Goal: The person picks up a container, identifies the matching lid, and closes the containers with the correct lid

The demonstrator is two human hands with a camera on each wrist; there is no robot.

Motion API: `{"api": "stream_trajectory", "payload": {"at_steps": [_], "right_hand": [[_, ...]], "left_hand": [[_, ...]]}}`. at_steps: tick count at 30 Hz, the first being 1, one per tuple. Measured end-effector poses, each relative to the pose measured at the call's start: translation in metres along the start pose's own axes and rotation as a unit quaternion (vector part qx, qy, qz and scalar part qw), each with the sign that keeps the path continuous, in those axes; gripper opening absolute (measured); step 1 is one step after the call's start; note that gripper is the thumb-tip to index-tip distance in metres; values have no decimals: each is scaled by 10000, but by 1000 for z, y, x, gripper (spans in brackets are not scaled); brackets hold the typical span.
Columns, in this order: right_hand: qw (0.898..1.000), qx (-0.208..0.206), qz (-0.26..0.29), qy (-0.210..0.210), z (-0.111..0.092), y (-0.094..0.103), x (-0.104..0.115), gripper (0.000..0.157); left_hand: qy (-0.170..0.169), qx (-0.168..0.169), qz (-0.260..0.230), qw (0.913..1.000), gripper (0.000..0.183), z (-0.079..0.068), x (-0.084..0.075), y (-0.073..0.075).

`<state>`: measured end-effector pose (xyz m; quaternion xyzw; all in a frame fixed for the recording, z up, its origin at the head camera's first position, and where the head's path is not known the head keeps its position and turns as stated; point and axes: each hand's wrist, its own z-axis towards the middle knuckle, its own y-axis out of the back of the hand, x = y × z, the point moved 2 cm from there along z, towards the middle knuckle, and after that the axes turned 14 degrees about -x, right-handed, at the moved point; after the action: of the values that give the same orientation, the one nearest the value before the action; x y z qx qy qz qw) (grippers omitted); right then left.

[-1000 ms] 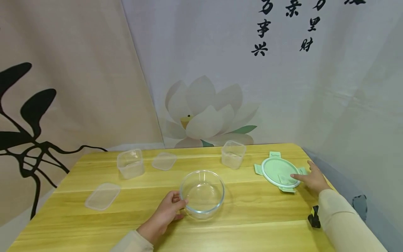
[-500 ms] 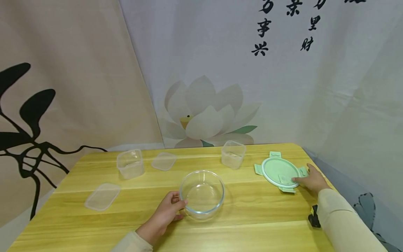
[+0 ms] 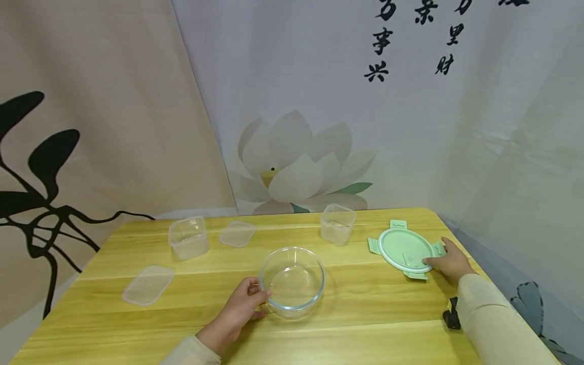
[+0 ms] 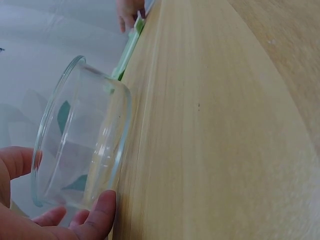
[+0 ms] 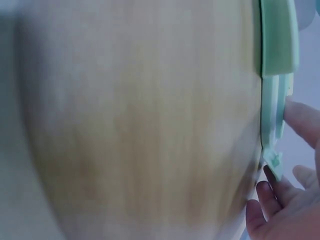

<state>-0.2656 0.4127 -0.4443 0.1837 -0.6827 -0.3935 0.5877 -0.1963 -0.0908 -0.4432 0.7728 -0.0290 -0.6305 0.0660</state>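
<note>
L hand on glass bowl, R hand on grn lid

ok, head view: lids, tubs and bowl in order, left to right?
Near clear lid → left clear tub → far clear lid → glass bowl → right clear tub → green lid.

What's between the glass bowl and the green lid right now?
Only bare tabletop between the glass bowl and green lid, as the head view shows.
</note>
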Motion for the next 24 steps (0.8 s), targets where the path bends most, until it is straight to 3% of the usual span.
{"api": "stream_trajectory", "payload": {"at_steps": [24], "right_hand": [[9954, -498, 725, -373, 5, -4, -4, 91]], "left_hand": [[26, -152, 51, 9999, 54, 2, 6, -1]]}}
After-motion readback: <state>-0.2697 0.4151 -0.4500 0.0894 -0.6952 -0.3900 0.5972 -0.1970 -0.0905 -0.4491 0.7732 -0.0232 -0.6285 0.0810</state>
